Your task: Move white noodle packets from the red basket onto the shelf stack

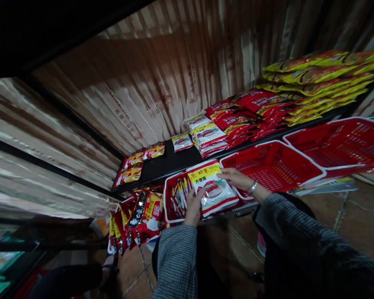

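Between my two hands is a white, red and yellow packet of instant noodles (216,189), its printed front facing up. My left hand (193,206) grips its left edge, thumb on the front. At its upper right edge, my right hand (238,178) is closed on it, with most fingertips hidden. The packet is held above the rims of the red baskets. Just left of it, a small red basket (166,199) with a white rim holds several similar packets standing on edge. More such packets lie in a stack (210,135) on the black shelf behind.
Red noodle packets (246,108) and a tall pile of yellow ones (324,79) lie on the black shelf (171,162). Two red baskets (271,164) stand right. Red-black packets (146,211) fill the left end. Another person's leg (71,278) shows at lower left.
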Motion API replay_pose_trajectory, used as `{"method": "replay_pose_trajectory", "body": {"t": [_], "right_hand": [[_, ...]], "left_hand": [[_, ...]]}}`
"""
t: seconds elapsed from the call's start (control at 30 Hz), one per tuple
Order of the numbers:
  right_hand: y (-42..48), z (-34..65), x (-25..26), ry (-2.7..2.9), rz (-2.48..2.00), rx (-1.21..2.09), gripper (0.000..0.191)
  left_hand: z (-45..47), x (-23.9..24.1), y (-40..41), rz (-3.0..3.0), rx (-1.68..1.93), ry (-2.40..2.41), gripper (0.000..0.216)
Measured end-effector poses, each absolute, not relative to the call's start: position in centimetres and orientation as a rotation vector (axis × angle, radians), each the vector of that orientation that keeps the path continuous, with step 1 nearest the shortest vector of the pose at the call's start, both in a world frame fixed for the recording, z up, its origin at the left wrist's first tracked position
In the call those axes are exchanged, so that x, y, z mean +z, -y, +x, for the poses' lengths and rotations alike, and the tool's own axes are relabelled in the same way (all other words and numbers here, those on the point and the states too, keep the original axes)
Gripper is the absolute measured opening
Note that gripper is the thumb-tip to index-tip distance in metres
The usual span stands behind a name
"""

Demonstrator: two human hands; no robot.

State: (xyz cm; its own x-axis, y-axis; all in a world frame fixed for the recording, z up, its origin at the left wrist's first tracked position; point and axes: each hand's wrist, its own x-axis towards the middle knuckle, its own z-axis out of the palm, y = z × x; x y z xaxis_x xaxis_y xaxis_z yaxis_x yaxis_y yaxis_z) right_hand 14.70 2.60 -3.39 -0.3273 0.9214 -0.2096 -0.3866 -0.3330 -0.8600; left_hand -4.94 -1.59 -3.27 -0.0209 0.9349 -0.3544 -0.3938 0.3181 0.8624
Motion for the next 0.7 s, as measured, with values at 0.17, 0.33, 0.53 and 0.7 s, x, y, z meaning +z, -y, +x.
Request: {"method": "replay_pose_trajectory", "body": {"t": [0.17,0.33,0.53,0.7], "right_hand": [[-2.5,14.4,-3.1,0.909,-0.87,1.768,0.019],[-2.5,14.0,-3.0,0.888,-0.893,1.758,0.017],[-2.8,13.6,-3.4,0.882,-0.915,1.7,0.024],[-3.1,12.7,-3.7,0.882,-0.995,1.554,0.027]], "left_hand": [[-5.0,-3.0,1.6,0.613,1.177,-1.132,0.055],[-5.0,-3.0,1.6,0.578,1.227,-1.144,0.055],[-6.0,-2.9,1.4,0.775,1.346,-1.207,0.051],[-6.2,-1.7,1.9,1.277,1.367,-1.341,0.035]]}}
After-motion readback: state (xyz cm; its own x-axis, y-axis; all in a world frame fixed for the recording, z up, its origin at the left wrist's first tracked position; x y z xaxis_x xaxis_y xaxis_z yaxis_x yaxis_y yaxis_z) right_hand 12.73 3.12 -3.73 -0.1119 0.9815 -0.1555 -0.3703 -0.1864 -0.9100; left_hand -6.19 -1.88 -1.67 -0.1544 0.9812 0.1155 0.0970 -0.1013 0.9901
